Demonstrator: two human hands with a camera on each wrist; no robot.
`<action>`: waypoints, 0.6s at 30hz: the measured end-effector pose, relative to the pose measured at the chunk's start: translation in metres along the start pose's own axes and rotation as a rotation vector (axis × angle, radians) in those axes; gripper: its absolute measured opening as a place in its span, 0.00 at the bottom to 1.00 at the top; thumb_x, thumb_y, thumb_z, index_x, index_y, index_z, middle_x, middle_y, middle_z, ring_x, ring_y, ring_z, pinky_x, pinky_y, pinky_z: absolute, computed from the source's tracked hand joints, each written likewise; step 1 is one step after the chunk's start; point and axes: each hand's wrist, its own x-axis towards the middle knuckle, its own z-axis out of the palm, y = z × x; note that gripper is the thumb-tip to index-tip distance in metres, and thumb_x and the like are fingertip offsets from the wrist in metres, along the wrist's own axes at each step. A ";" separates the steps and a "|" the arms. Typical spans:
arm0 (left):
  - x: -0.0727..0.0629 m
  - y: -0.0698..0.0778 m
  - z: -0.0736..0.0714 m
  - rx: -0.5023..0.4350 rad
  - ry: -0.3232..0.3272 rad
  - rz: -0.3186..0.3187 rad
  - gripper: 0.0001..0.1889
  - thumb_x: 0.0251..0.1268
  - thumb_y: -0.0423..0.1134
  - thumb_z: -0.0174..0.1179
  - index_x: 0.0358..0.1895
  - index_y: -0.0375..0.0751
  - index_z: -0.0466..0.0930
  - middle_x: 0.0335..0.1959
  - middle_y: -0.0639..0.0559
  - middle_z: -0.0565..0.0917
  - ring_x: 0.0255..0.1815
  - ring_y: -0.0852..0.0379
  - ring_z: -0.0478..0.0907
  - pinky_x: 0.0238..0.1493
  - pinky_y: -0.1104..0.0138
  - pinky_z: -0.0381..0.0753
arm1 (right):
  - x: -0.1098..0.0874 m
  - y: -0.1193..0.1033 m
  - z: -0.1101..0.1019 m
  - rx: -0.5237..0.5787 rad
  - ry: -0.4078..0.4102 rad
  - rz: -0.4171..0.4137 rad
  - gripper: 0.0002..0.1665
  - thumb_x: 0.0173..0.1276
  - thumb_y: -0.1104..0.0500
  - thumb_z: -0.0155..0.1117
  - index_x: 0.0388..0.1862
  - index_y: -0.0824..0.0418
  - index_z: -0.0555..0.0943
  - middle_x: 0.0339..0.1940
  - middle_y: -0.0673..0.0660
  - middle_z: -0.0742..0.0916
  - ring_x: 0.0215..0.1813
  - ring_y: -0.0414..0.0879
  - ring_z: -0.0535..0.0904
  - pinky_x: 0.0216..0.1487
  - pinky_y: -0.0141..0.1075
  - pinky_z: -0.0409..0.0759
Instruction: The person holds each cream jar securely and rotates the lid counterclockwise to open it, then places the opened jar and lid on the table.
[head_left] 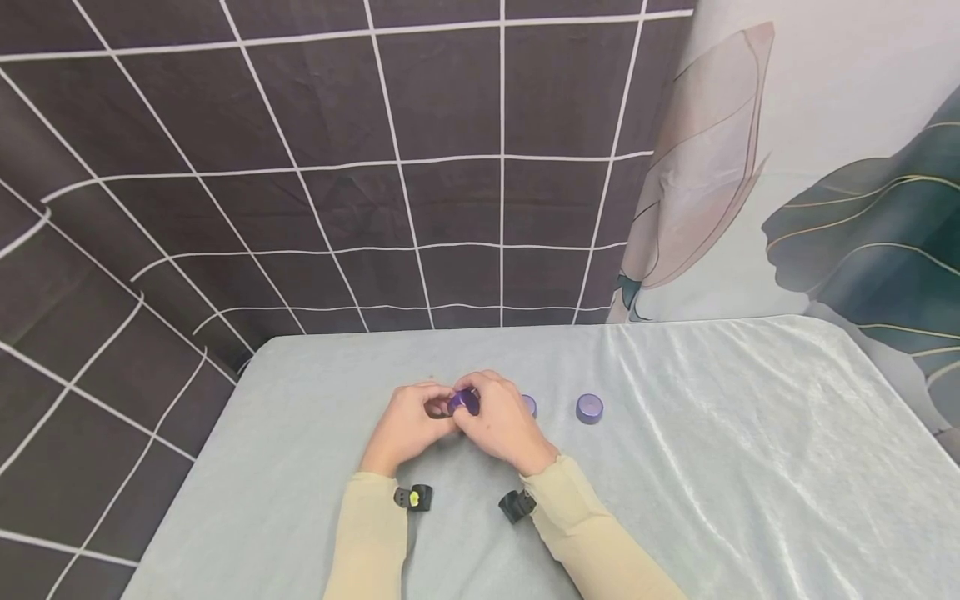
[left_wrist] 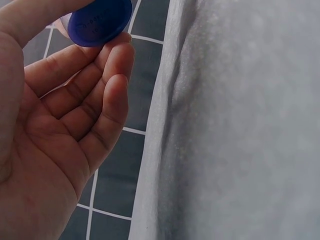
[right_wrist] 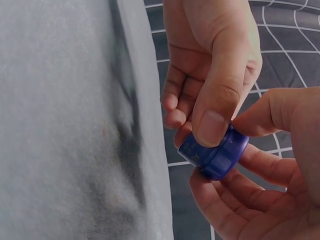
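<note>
A person's left-hand grip [head_left: 408, 425] and right-hand grip [head_left: 498, 421] meet above a cloth-covered table [head_left: 712, 500], left of its middle and toward its far edge, with a small purple container [head_left: 464, 402] between the fingertips. The right wrist view shows both grips pinching it: the left thumb presses on the narrower, printed part [right_wrist: 190, 151], while the right thumb and fingers curl round the wider end [right_wrist: 227, 157], which looks like a lid. Two other left fingers bend loosely short of the container. The step in hand appears to be working the lid against the body; whether to loosen or to tighten it, the pictures cannot tell. The next move seems to call for a steady left pinch on the narrow part as the right fingers turn the wide one squarely, since a tilt could make it bind or slip. On the table, a partly hidden purple piece [head_left: 528, 406] sits just beside the right-hand grip, and a second purple piece [head_left: 589, 408] lies farther toward the right edge, both apart from the held container; whether they are lids or whole containers is unclear
</note>
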 end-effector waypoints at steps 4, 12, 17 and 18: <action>0.000 0.000 -0.001 -0.016 -0.009 -0.003 0.15 0.50 0.37 0.75 0.42 0.37 0.88 0.35 0.55 0.86 0.33 0.63 0.81 0.40 0.68 0.83 | 0.000 0.001 -0.001 0.003 -0.008 -0.018 0.16 0.53 0.60 0.65 0.43 0.59 0.85 0.41 0.52 0.87 0.46 0.46 0.82 0.51 0.42 0.79; -0.001 0.001 0.000 -0.028 -0.009 -0.007 0.15 0.51 0.38 0.75 0.42 0.37 0.88 0.36 0.54 0.87 0.33 0.63 0.81 0.40 0.68 0.83 | 0.000 0.002 -0.004 0.014 -0.018 -0.071 0.16 0.53 0.60 0.66 0.42 0.58 0.85 0.41 0.51 0.87 0.44 0.44 0.82 0.49 0.39 0.80; -0.001 0.001 -0.001 -0.030 -0.014 -0.022 0.16 0.51 0.38 0.75 0.43 0.36 0.88 0.37 0.54 0.87 0.33 0.63 0.81 0.39 0.68 0.83 | 0.001 0.003 -0.006 0.020 -0.031 -0.102 0.15 0.53 0.61 0.66 0.42 0.58 0.85 0.41 0.51 0.87 0.45 0.44 0.82 0.50 0.39 0.80; -0.001 0.001 -0.001 -0.027 -0.015 -0.022 0.16 0.51 0.38 0.75 0.44 0.35 0.88 0.37 0.53 0.87 0.33 0.63 0.81 0.39 0.68 0.83 | 0.001 0.003 -0.006 0.019 -0.036 -0.104 0.15 0.53 0.61 0.66 0.42 0.58 0.85 0.41 0.51 0.87 0.46 0.44 0.82 0.50 0.39 0.80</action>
